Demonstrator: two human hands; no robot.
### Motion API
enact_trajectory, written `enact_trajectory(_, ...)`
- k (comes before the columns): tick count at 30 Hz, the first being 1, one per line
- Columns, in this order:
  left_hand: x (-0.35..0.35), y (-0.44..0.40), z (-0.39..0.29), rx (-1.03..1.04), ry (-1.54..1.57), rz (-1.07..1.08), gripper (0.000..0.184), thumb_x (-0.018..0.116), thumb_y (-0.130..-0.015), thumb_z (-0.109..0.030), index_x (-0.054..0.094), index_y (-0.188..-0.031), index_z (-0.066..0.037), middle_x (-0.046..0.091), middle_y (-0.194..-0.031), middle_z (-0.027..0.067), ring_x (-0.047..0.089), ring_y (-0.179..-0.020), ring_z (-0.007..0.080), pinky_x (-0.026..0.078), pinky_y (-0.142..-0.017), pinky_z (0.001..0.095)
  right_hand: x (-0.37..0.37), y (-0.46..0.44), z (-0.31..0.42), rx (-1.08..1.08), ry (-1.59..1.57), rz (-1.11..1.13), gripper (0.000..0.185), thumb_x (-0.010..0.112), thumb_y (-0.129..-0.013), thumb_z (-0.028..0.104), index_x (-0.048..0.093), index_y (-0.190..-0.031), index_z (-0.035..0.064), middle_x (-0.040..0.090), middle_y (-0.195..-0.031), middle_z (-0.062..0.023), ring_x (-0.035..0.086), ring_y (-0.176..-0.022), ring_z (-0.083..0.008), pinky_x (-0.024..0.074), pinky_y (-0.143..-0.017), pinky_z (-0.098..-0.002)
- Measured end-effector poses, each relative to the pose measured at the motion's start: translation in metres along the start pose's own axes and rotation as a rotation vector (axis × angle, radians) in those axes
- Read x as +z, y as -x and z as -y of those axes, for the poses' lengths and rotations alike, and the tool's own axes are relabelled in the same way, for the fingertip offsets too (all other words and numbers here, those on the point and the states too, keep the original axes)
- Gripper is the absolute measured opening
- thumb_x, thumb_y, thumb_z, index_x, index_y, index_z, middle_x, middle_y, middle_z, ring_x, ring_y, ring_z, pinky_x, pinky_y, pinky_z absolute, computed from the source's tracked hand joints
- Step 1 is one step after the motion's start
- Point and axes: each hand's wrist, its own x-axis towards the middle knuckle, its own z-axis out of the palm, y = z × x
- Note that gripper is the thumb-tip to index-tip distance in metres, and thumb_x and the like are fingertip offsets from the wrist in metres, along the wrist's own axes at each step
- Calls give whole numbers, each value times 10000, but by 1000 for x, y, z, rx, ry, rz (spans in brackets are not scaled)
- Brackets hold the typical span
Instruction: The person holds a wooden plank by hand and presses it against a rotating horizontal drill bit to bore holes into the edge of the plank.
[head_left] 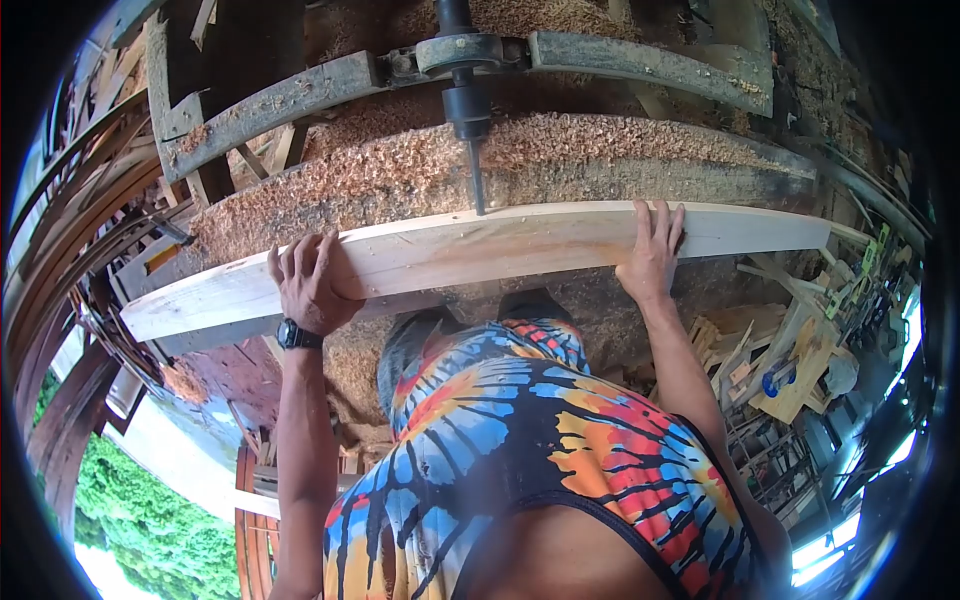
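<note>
A long pale wooden board stands on edge across the work surface in front of me. My left hand, with a dark watch at the wrist, grips it left of the middle, fingers hooked over the top edge. On the right part of the board, my right hand holds it the same way, fingers over the top edge and thumb on the near face. A drill bit in a dark chuck points at the board's top edge between my hands; its tip meets or enters the wood there, I cannot tell which.
Wood shavings lie thick along the bench behind the board. A machine frame with metal bars spans the far side. Curved wood strips are stacked at left, and scrap wood is piled at right.
</note>
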Motion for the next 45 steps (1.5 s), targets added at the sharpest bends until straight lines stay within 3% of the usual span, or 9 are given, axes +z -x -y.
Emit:
enact_trajectory(14, -3, -12, 6, 35, 2, -10, 1137, 986, -490, -413, 567, -1528, -212, 605, -1396, 100, 547, -1357, 345, 219, -1271, 660, 4, -4, -2, -1, 13, -17, 1065, 803, -608, -68, 431, -1573, 189, 403, -1549, -155, 251, -1545, -583, 294, -1263, -685)
enact_trajectory(17, -3, -14, 8, 68, -18, -49, 1165, 985, -473, -388, 565, -1537, -172, 590, -1393, 106, 550, -1351, 345, 249, -1257, 616, 1, -5, 1, 15, 20, -7, 1085, 804, -609, -68, 423, -1588, 205, 398, -1563, -152, 244, -1550, -580, 291, -1264, -687)
enact_trajectory(31, -8, -30, 12, 65, 16, -52, 1091, 956, -560, -437, 562, -1553, -212, 605, -1371, 81, 536, -1366, 320, 210, -1285, 612, 4, -16, -2, 23, 14, 4, 1112, 787, -630, -90, 393, -1623, 221, 379, -1607, -186, 236, -1558, -595, 293, -1273, -663)
enact_trajectory(34, -9, -33, 13, 62, 23, -55, 1105, 968, -539, -416, 564, -1546, -202, 604, -1389, 88, 536, -1370, 326, 215, -1285, 611, 4, -19, -4, -11, -28, -7, 1077, 794, -662, -68, 389, -1618, 216, 354, -1597, -184, 211, -1560, -604, 274, -1216, -788)
enact_trajectory(36, -11, -35, 12, 59, 16, -52, 1130, 984, -497, -365, 569, -1533, -184, 602, -1416, 102, 545, -1365, 339, 228, -1282, 613, 3, -20, -3, -16, -27, -7, 1070, 788, -668, -70, 389, -1619, 213, 346, -1605, -188, 204, -1562, -606, 269, -1217, -790)
enact_trajectory(39, -14, -38, 12, 48, 40, -36, 1093, 956, -557, -424, 560, -1554, -213, 602, -1386, 85, 528, -1376, 319, 210, -1289, 612, 3, -25, -6, -24, -36, -13, 1071, 789, -670, -72, 390, -1621, 213, 335, -1616, -194, 195, -1565, -610, 263, -1216, -798)
enact_trajectory(45, -14, -45, 14, 45, 32, -39, 1088, 949, -561, -416, 559, -1556, -209, 603, -1375, 86, 530, -1369, 320, 212, -1289, 609, 4, -35, -8, -34, -59, -25, 1082, 806, -663, -68, 391, -1621, 218, 331, -1618, -192, 188, -1566, -612, 256, -1204, -824)
